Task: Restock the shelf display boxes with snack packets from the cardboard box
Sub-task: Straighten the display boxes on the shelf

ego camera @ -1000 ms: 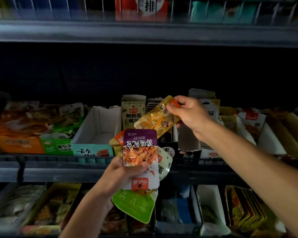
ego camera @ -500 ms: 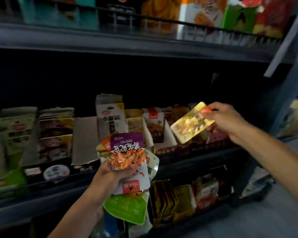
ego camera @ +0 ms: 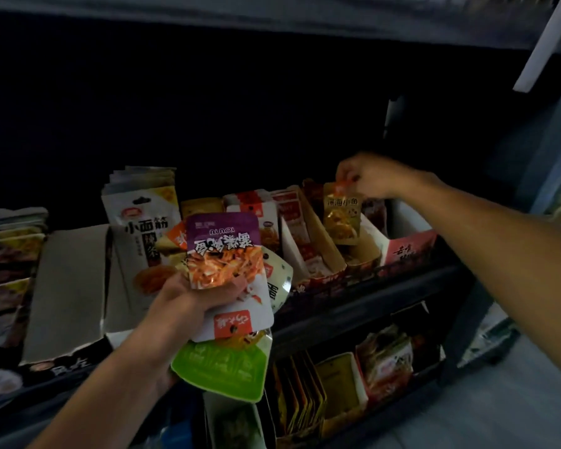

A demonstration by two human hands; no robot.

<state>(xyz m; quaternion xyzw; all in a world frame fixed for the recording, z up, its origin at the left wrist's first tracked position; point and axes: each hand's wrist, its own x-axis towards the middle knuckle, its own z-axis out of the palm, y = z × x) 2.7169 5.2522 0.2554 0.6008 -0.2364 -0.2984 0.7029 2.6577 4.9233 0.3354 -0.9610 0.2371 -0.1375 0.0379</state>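
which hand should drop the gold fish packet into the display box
Right. The right hand already pinches the gold packet by its top, upright over the display box. The left hand holds a fan of packets.

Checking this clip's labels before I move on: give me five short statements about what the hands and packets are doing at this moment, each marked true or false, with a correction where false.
1. The right hand pinches the gold packet by its top edge. True.
2. The gold packet lies flat on the floor. False: it hangs upright over a display box on the shelf.
3. The left hand holds several packets at once. True.
4. The front packet in the left hand is blue. False: the purple packet is in front, with a green packet lowest in the bunch.
5. The left hand is empty. False: it grips the bunch.
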